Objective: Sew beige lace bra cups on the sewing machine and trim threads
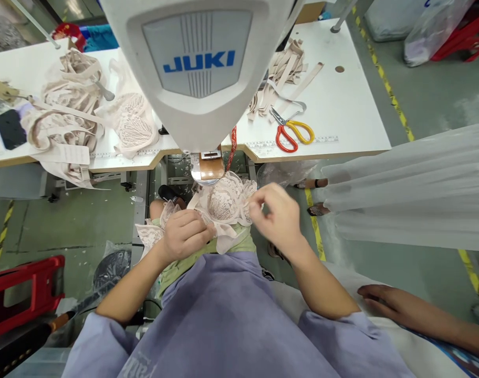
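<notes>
A beige lace bra (224,202) lies across my lap below the head of a JUKI sewing machine (198,63). My left hand (188,235) is closed on the bra's left part, with the fingers curled over its fabric. At the bra's right side, my right hand (277,212) is raised with thumb and forefinger pinched together. Whatever lies between those fingertips is too small and blurred to make out. The machine's metal and brown plate (210,169) sits just above the bra cup.
On the white table (353,115) are red-and-yellow-handled scissors (292,131), beige strips (289,68), piled lace bras (72,100) and a black phone (11,128). A red stool (27,294) stands at lower left. Another person's hand (397,302) rests at right, near white sheer fabric (413,184).
</notes>
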Tool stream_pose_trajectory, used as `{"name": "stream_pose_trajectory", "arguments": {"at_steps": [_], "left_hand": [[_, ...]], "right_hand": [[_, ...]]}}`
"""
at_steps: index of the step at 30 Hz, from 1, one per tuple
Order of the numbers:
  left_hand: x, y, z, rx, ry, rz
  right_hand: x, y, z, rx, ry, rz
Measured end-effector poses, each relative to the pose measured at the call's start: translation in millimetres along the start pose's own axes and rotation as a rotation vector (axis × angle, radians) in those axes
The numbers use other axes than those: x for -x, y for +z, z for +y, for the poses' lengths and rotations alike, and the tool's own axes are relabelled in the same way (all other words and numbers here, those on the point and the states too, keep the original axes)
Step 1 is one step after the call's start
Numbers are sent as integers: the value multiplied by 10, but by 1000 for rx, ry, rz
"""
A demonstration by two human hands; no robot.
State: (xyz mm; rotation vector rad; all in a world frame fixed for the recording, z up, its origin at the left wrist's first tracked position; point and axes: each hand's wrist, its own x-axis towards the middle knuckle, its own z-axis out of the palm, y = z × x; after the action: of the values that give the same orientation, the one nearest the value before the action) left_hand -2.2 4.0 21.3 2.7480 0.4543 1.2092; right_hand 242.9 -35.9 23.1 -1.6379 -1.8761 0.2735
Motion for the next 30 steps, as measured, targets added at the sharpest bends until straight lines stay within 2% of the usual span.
{"name": "stream_pose_trajectory", "arguments": {"at_steps": [2, 3, 4, 6, 8, 10, 13, 15, 17, 19, 21, 22, 24, 26, 27, 28, 30], "left_hand": [[-17, -20, 12, -13, 15, 10], [-22, -28, 16, -20, 20, 11], [-24, -33, 19, -27, 22, 10], [-20, -34, 19, -34, 19, 10], [-16, -30, 14, -38, 17, 13], [-20, -28, 4, -34, 27, 14], [-15, -21, -6, -18, 49, 14], [15, -3, 5, 5, 51, -14], [57, 22, 38, 55, 25, -37], [79, 38, 88, 120, -128, -58], [49, 29, 128, 224, -437, -103], [14, 15, 138, 296, -606, -147], [-72, -21, 133, 475, -842, -272], [-121, -31, 128, 582, -910, -332], [-109, -13, 144, 554, -919, -293], [-64, 30, 182, 476, -917, -202], [134, 205, 334, 243, -881, 15]], "right_hand": [[-1, -4, 145, 9, 160, -86], [8, 0, 188, -23, 182, -146], [22, 6, 201, -91, 175, -196], [61, 16, 138, -319, 130, -210], [90, 19, -11, -552, 66, -193], [84, 17, -174, -682, -5, -230], [0, 34, -303, -713, -95, -329], [-77, 69, -275, -700, -140, -410], [-128, 121, -183, -599, -121, -448], [-117, 181, -85, -458, 6, -332], [-31, 234, -39, -459, 129, -192], [34, 256, -44, -518, 146, -196], [177, 288, -95, -613, 124, -358], [296, 312, -160, -595, 148, -519], [337, 322, -186, -594, 211, -548], [367, 330, -208, -631, 308, -526], [415, 330, -247, -806, 541, -370]]}}
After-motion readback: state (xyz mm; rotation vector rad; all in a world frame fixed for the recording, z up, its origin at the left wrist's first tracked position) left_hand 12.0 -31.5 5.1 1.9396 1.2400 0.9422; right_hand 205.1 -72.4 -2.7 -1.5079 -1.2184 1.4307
